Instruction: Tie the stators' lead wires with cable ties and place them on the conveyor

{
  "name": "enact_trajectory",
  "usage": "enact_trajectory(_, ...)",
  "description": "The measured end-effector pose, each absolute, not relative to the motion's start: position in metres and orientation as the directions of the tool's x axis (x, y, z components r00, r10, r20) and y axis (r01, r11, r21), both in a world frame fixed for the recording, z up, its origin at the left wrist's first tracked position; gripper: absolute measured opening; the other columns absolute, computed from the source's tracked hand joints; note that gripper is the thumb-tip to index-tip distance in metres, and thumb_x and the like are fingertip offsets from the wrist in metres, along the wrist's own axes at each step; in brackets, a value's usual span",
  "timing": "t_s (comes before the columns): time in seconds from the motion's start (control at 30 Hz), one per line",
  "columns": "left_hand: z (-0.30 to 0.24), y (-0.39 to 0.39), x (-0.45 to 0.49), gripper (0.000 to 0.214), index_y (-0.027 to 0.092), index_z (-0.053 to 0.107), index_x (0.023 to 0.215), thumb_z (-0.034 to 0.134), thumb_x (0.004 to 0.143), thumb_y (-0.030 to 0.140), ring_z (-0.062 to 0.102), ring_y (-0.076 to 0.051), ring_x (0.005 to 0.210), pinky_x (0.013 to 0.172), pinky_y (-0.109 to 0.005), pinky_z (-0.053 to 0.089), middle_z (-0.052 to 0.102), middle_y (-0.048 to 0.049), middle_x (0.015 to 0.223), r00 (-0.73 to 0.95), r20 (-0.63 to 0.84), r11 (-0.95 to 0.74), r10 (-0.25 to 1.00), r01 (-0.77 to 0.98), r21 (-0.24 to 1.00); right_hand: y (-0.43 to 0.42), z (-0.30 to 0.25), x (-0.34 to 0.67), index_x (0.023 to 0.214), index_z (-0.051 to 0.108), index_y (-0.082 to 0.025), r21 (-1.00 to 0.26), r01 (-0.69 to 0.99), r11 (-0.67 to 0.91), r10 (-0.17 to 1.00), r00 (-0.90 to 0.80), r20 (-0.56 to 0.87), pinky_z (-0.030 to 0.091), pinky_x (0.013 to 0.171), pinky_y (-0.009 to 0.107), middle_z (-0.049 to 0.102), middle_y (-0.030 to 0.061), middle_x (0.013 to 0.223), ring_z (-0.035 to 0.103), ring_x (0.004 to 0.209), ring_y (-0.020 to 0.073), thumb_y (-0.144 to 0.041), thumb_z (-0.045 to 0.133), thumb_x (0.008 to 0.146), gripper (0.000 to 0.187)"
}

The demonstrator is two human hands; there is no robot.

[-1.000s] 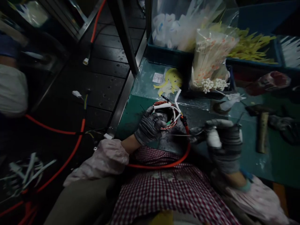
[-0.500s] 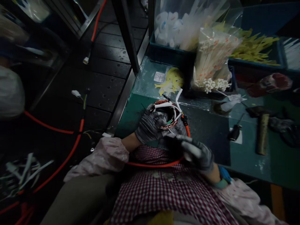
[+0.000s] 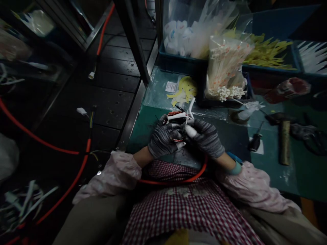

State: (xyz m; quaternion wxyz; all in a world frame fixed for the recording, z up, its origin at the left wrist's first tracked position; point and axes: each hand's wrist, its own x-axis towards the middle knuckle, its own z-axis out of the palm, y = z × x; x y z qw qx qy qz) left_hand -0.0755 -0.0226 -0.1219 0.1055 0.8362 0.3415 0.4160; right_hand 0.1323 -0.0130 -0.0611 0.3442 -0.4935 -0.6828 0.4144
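Both hands wear grey striped gloves with pale fingertips. My left hand (image 3: 165, 139) is closed around the left side of a wound ring-shaped part, a wire coil (image 3: 176, 113) with reddish windings. White sleeving (image 3: 176, 116) lies across its top, and a white tube end (image 3: 191, 104) sticks up at its far side. My right hand (image 3: 205, 136) pinches at the coil's right side, where white leads run; its fingers hide what exactly they grip. An orange cable (image 3: 203, 168) loops from under my right hand across the checked apron (image 3: 176, 197).
On the bench lie yellow strips (image 3: 187, 87), a bag of white cable ties (image 3: 227, 68), a screwdriver (image 3: 255, 141) and a hammer (image 3: 284, 143). Blue bins (image 3: 178, 64) stand behind. To the left, orange cables (image 3: 81, 170) cross a dark slatted surface.
My right hand has moved up and left from near the apron to the coil's right side, and its fingers have closed there. My left hand keeps its hold.
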Motion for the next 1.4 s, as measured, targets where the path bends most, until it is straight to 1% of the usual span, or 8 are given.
enact_trajectory(0.13, -0.120, -0.022, -0.077, 0.020, 0.031, 0.077, 0.108, 0.084, 0.092, 0.039, 0.077, -0.026, 0.122, 0.140, -0.060, 0.029, 0.084, -0.0014, 0.121, 0.480, 0.523, -0.707, 0.704, 0.542, 0.455, -0.016, -0.054, 0.141, 0.107, 0.086, -0.025, -0.982, 0.181, 0.062, 0.932, -0.363, -0.008, 0.067, 0.088, 0.040, 0.087, 0.0051, 0.104, 0.081, 0.096, 0.0265, -0.046, 0.074, 0.098, 0.026)
enact_trajectory(0.3, -0.119, -0.023, -0.079, 0.011, 0.031, 0.079, 0.101, 0.078, 0.096, 0.041, 0.076, -0.025, 0.122, 0.142, -0.060, 0.025, 0.083, -0.0004, 0.118, 0.506, 0.479, -0.696, 0.717, 0.550, 0.461, -0.022, -0.057, 0.149, 0.100, 0.086, -0.024, -0.972, 0.218, 0.082, 0.964, -0.265, 0.022, 0.066, 0.076, 0.035, 0.087, 0.0043, 0.096, 0.079, 0.082, 0.0226, -0.032, 0.081, 0.087, 0.016)
enact_trajectory(0.47, -0.117, -0.023, -0.079, 0.010, 0.032, 0.080, 0.105, 0.078, 0.098, 0.038, 0.077, -0.025, 0.121, 0.142, -0.061, 0.025, 0.084, 0.0005, 0.117, 0.509, 0.506, -0.716, 0.696, 0.536, 0.446, -0.023, -0.063, 0.152, 0.100, 0.086, -0.022, -0.972, 0.225, 0.076, 0.956, -0.294, 0.007, 0.063, 0.070, 0.032, 0.086, 0.0046, 0.091, 0.076, 0.076, 0.0199, -0.034, 0.081, 0.087, 0.018)
enact_trajectory(0.7, -0.120, -0.023, -0.078, 0.018, 0.026, 0.077, 0.108, 0.082, 0.095, 0.039, 0.078, -0.022, 0.113, 0.140, -0.060, 0.028, 0.083, -0.0020, 0.112, 0.453, 0.580, -0.733, 0.677, 0.493, 0.469, -0.027, -0.079, 0.157, 0.100, 0.086, -0.028, -0.919, 0.245, 0.309, 0.853, -0.499, 0.154, 0.063, 0.078, 0.035, 0.084, 0.0048, 0.094, 0.077, 0.081, 0.0211, -0.039, 0.079, 0.094, 0.014)
enact_trajectory(0.87, -0.119, -0.024, -0.078, 0.015, 0.028, 0.077, 0.106, 0.081, 0.094, 0.038, 0.078, -0.024, 0.113, 0.141, -0.063, 0.026, 0.084, -0.0026, 0.112, 0.501, 0.469, -0.686, 0.727, 0.558, 0.467, -0.045, -0.092, 0.162, 0.108, 0.081, -0.031, -0.916, 0.279, 0.289, 0.899, -0.409, 0.159, 0.065, 0.082, 0.038, 0.083, 0.0022, 0.096, 0.077, 0.086, 0.0226, -0.046, 0.078, 0.098, 0.018)
enact_trajectory(1.03, -0.118, -0.023, -0.076, 0.016, 0.030, 0.080, 0.107, 0.076, 0.097, 0.042, 0.079, -0.025, 0.111, 0.141, -0.063, 0.024, 0.084, -0.0011, 0.108, 0.521, 0.440, -0.681, 0.732, 0.572, 0.456, -0.042, -0.080, 0.155, 0.103, 0.083, -0.034, -0.886, 0.265, 0.381, 0.802, -0.572, 0.174, 0.066, 0.084, 0.038, 0.084, 0.0011, 0.097, 0.078, 0.087, 0.0231, -0.042, 0.065, 0.104, 0.020)
enact_trajectory(1.27, -0.120, -0.018, -0.085, 0.015, 0.034, 0.082, 0.101, 0.082, 0.096, 0.047, 0.077, -0.028, 0.122, 0.142, -0.070, 0.017, 0.085, 0.0006, 0.114, 0.579, 0.386, -0.695, 0.718, 0.576, 0.429, 0.013, -0.086, 0.115, 0.099, 0.076, -0.029, -0.750, 0.489, 0.444, 0.896, -0.257, 0.363, 0.064, 0.095, 0.049, 0.078, 0.0074, 0.099, 0.074, 0.094, 0.0281, -0.039, 0.060, 0.102, 0.019)
enact_trajectory(1.4, -0.109, -0.020, -0.104, 0.020, 0.038, 0.082, 0.116, 0.083, 0.096, 0.043, 0.074, -0.031, 0.122, 0.126, -0.068, 0.046, 0.082, -0.0014, 0.124, 0.638, 0.449, -0.771, 0.625, 0.595, 0.227, 0.011, -0.097, 0.134, 0.131, 0.065, -0.024, -0.751, 0.537, 0.385, 0.908, -0.076, 0.411, 0.061, 0.104, 0.054, 0.073, 0.0125, 0.122, 0.070, 0.111, 0.0294, -0.040, 0.058, 0.105, 0.031)
